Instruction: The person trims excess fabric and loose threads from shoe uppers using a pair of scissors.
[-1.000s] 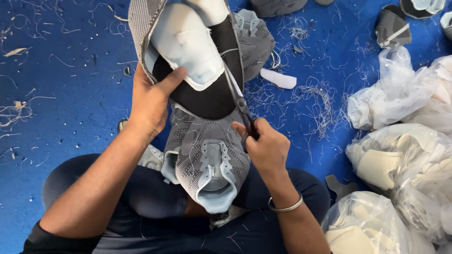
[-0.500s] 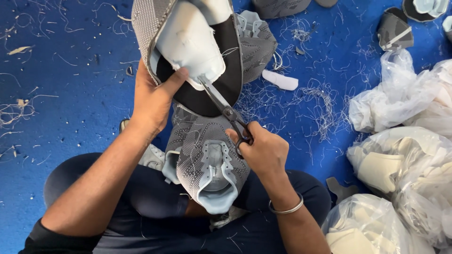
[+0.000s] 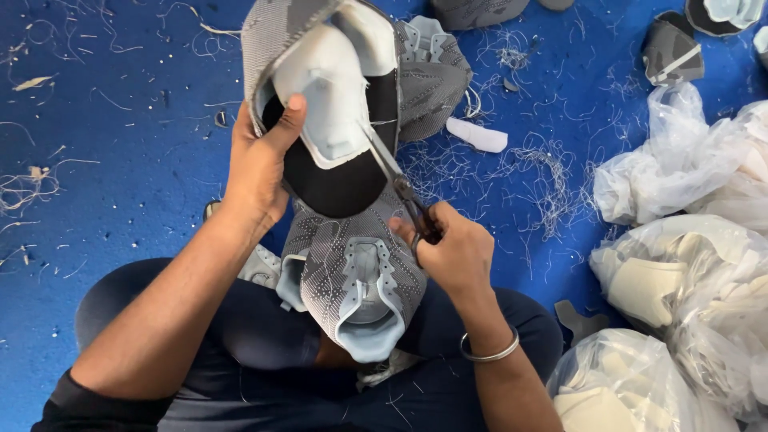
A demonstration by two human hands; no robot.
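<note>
Knit shoe upper (image 3: pixel 320 96), top centre, is gripped by left hand (image 3: pixel 256 164); scissors (image 3: pixel 396 184) (clenched in right hand (image 3: pixel 456 252)) are best kept flush along the lining edge.

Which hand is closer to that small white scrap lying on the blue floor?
Right. The right hand, gripping scissors, sits just below-left of the white scrap; the left hand is farther left, holding the shoe upper.

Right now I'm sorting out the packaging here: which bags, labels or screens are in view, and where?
Upper clear plastic bag: right edge, crumpled, whitish.
Middle clear plastic bag: right side, holding pale cream pieces.
Lower clear plastic bag: bottom right, also holding cream pieces.
No labels, signs or screens show.
</note>
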